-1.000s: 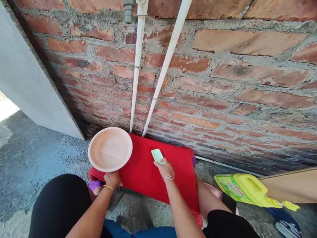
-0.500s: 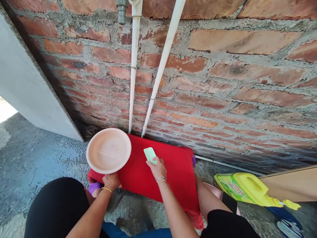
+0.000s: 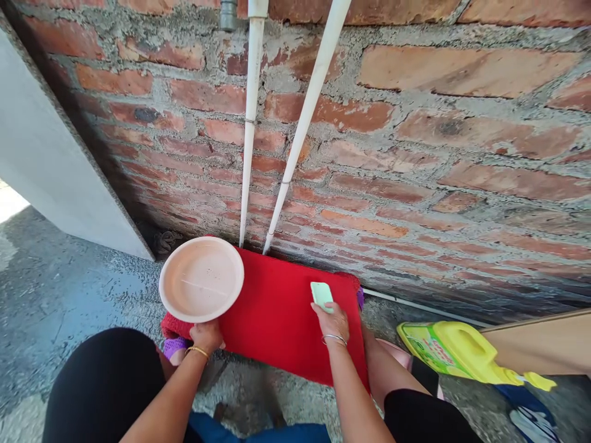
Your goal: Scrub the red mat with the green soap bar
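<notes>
A pale pink plastic basin [image 3: 201,280] sits over the left end of the red cloth [image 3: 277,301], with a little clear liquid in its bottom. My left hand [image 3: 207,337] is closed at the basin's near rim, its fingertips partly hidden below the rim and beside the cloth's edge. Toward the cloth's right end, my right hand [image 3: 333,323] grips a pale green scrubbing brush [image 3: 322,295], thumb along its near side. The brush's smooth back faces up; its underside, against or just above the cloth, is hidden.
Behind the cloth rises a brick wall [image 3: 378,178] with two white pipes [image 3: 249,129] running down it. A grey slab [image 3: 60,147] leans at left. On the right lie a yellow detergent jug [image 3: 457,351] and a cardboard piece [image 3: 540,344]. My knees flank the cloth.
My right hand has carried the pale green scrubbing brush rightward across the cloth, from its middle toward its right end. My left hand and the basin stay in place.
</notes>
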Demonstrator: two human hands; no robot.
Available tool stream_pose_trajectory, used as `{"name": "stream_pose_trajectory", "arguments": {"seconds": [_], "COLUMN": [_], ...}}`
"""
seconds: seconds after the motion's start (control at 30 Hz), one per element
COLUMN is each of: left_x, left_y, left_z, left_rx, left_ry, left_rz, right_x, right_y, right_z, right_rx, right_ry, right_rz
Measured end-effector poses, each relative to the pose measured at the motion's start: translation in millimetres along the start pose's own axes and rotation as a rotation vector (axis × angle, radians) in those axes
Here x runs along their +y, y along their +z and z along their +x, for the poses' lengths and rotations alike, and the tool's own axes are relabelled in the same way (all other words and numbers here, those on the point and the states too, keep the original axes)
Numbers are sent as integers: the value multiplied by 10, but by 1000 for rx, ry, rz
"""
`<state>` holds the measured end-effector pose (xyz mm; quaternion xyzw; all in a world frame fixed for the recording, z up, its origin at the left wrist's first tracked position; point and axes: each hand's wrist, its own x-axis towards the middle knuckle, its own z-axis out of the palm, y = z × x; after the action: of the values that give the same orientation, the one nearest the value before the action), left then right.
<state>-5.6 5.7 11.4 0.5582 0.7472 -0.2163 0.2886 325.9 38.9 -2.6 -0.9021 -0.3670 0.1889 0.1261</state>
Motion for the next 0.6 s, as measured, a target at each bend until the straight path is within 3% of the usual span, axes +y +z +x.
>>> {"name": "stream_pose_trajectory", "arguments": {"seconds": [0.1,0.17,0.23,0.47,0.6], "left_x": [-4,-3,0,2,16], "left_y": [-1,-3,-5,8,-5], "left_z": [-27,-40,-44,20,39], "left_rx": [17,31,29,4,-15], "left_ry": [13,21,21,21,7], "left_rz": [2,15,28,39,34], "right_x": [287,243,13,-1213,-1453], "right_y": [-30,37,146,598,681], "right_z": [81,35,-76,-502,-447], "right_rx": [123,126,70,-206,-263], "right_ry": [110,71,-31,-395,-508], "right_rz": [63,87,95,31,-40]}}
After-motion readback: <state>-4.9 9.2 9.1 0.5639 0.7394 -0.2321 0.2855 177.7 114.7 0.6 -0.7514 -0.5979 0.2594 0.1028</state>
